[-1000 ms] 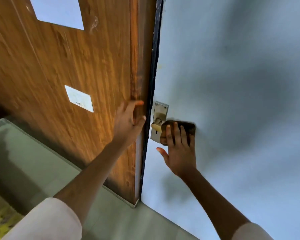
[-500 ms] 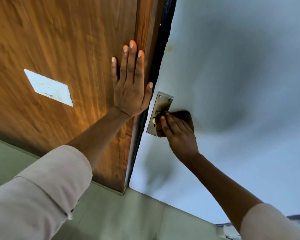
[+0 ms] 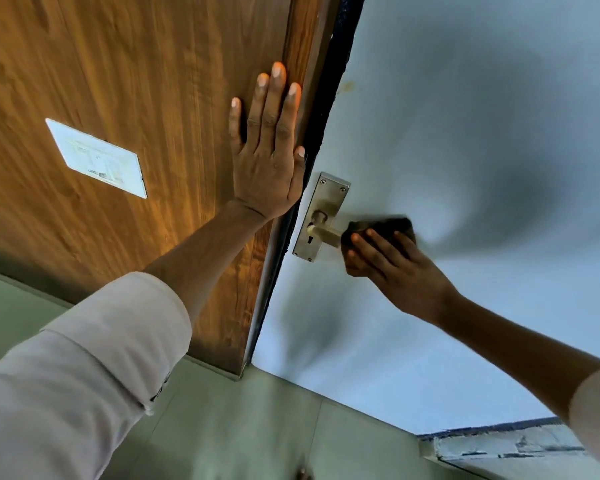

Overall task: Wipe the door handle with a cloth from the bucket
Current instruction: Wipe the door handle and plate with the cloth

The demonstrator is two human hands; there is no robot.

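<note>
A brass lever door handle [image 3: 324, 233] sticks out of a metal backplate [image 3: 321, 207] on the pale grey door [image 3: 465, 116]. My right hand [image 3: 395, 268] grips a dark cloth [image 3: 383, 227] wrapped over the outer end of the lever. The inner part of the lever and the keyhole below it show bare. My left hand [image 3: 269, 157] lies flat, fingers spread, on the wooden panel [image 3: 136, 81] just left of the dark door edge. The bucket is out of view.
A white rectangular plate [image 3: 97, 157] is fixed to the wooden panel at the left. Greenish floor tiles [image 3: 239, 427] lie below. A pale ledge with a dark strip [image 3: 499, 445] sits at the bottom right.
My right hand has slid the cloth rightwards along the lever, from the backplate out to its end. My left hand, raised earlier, stays pressed flat on the wood.
</note>
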